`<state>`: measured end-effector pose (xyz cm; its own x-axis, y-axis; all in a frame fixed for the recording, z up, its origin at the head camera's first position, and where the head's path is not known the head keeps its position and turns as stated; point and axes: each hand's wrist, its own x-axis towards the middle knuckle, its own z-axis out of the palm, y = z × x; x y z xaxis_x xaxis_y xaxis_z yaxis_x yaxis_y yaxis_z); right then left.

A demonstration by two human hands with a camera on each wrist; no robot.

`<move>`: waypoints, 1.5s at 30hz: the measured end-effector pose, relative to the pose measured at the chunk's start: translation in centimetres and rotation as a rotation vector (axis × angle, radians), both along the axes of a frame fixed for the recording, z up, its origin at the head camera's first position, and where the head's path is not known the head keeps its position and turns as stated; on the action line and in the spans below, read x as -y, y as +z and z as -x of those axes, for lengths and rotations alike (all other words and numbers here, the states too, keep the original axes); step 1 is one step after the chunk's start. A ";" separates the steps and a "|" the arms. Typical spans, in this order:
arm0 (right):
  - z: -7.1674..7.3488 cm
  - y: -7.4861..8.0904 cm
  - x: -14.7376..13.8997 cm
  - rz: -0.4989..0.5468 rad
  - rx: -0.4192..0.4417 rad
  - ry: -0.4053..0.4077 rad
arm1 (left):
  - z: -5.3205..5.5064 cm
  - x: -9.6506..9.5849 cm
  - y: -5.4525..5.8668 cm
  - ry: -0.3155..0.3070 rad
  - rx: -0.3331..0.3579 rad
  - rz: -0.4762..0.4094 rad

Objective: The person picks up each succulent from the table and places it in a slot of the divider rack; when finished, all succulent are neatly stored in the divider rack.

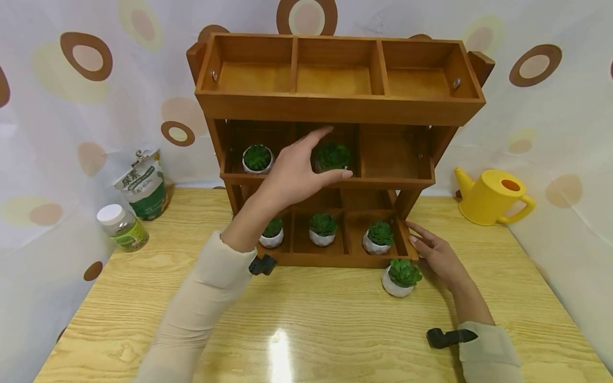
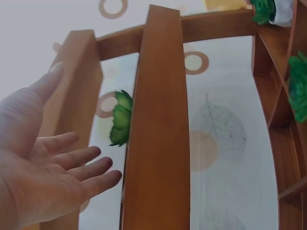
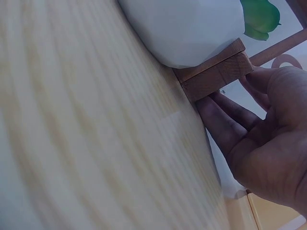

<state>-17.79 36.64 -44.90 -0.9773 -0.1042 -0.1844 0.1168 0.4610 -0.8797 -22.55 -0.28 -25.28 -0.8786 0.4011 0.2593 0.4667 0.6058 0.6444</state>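
My left hand reaches in front of the middle tier of a brown wooden shelf, its fingers spread and holding nothing. Behind it, a potted succulent sits in the middle compartment, partly covered. The left wrist view also shows the spread fingers, apart from the wood. At the shelf's lower right corner, my right hand grips the end of the bottom tier with its fingertips. Just in front of that corner, a succulent in a white faceted pot stands on the table.
Another succulent sits in the middle tier's left compartment. Three more, including one at centre, line the bottom tier. A yellow watering can stands right; a white-capped jar and a green-and-white pouch stand left on the wooden table.
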 end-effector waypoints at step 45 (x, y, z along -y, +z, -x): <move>0.0 -0.2 0.0 0.025 0.004 -0.027 | -7.6 -4.3 -11.2 -0.458 0.291 0.169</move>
<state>-17.81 36.60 -45.10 -0.9791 -0.0828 -0.1860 0.1324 0.4353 -0.8905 -14.98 4.05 -36.51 -0.6311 0.7727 -0.0684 0.5236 0.4894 0.6974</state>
